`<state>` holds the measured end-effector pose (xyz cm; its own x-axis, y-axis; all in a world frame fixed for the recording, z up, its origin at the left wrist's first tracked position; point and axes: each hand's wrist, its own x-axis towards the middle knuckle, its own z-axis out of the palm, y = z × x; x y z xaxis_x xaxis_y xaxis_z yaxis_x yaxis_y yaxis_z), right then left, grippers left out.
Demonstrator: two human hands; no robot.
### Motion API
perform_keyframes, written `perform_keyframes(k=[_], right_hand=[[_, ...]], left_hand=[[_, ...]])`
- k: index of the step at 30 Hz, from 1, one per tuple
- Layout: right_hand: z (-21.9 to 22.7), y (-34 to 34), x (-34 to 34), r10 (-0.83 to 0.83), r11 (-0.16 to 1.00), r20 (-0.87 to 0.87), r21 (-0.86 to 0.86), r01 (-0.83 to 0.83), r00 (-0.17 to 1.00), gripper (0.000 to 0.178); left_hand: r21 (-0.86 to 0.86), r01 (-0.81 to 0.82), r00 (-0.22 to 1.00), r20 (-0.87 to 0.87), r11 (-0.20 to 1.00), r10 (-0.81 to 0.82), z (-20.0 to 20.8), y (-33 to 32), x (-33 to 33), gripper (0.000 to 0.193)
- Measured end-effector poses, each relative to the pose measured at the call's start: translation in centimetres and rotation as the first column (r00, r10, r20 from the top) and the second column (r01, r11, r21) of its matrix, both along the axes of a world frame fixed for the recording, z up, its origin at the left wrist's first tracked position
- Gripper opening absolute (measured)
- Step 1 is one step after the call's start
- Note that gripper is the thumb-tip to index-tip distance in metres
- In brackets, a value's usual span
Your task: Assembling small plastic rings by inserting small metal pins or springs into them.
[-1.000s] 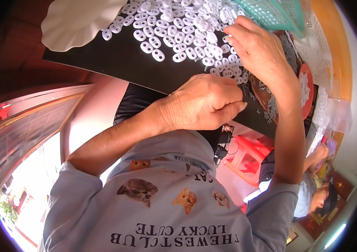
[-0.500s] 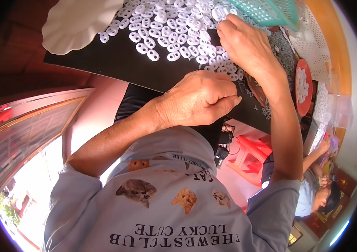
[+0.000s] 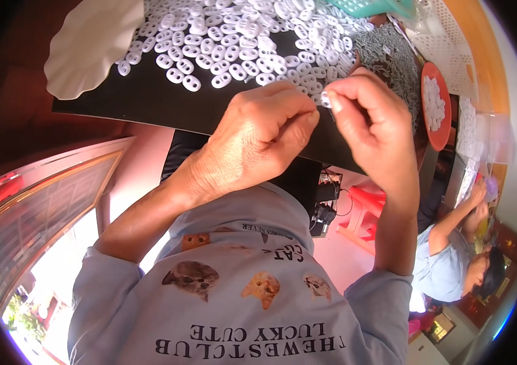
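Note:
My right hand (image 3: pixel 375 121) pinches a small white two-hole plastic piece (image 3: pixel 325 99) between thumb and fingertips, above the dark table (image 3: pixel 149 115). Just left of it, close but apart, is my left hand (image 3: pixel 257 134), thumb pressed against curled fingers; whatever they hold, if anything, cannot be made out. Beyond both hands a wide spread of the same white two-hole pieces (image 3: pixel 216 52) covers the tabletop. A heap of small grey screws (image 3: pixel 386 52) lies beyond my right hand.
A cream scalloped tray (image 3: pixel 88 48) sits at the far left, a green basket (image 3: pixel 374 7) at the back. An orange-red dish (image 3: pixel 445 125) with white bits stands right, near a white perforated basket (image 3: pixel 453 61). Below is a red stool (image 3: pixel 359 219). Another person (image 3: pixel 447 261) works at the right.
My right hand has drawn back from the pile toward me and now holds a white two-hole piece. My left hand has shifted slightly left, still pinched. The view has moved a little.

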<state>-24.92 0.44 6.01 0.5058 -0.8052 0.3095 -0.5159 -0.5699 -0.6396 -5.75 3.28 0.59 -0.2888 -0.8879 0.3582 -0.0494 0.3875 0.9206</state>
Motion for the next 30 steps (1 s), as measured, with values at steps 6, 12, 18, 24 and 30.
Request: perform_keyframes(k=[6, 12, 18, 24, 30], right_hand=[[-0.6, 2.1, 1.5, -0.060, 0.967, -0.054, -0.250, 0.045, 0.997, 0.015], [-1.0, 3.3, 1.2, -0.051, 0.953, -0.088, -0.303, 0.022, 0.995, 0.020], [-1.3, 3.5, -0.9, -0.005, 0.997, 0.135, -0.079, 0.016, 0.991, 0.018], [-1.6, 3.2, -1.9, 0.057, 0.996, 0.133, 0.060, -0.065, 0.990, 0.008], [-1.9, 4.9, -1.5, -0.039, 0.997, 0.043, -0.061, 0.042, 0.998, 0.012]], left_hand=[[-0.037, -0.056, 0.998, 0.024, 0.998, 0.057, 0.2, 0.1, -0.3, 0.008], [0.286, 0.018, 0.993, -0.114, 0.958, 0.016, 0.3, 1.2, -0.3, 0.007], [0.443, 0.107, 0.990, -0.133, 0.890, -0.053, 1.1, 1.7, -0.3, 0.012], [0.362, 0.160, 0.987, -0.049, 0.918, -0.153, 1.3, 2.2, -1.0, 0.010], [0.152, 0.139, 0.975, 0.153, 0.979, -0.162, 1.1, 2.1, -1.5, 0.004]])
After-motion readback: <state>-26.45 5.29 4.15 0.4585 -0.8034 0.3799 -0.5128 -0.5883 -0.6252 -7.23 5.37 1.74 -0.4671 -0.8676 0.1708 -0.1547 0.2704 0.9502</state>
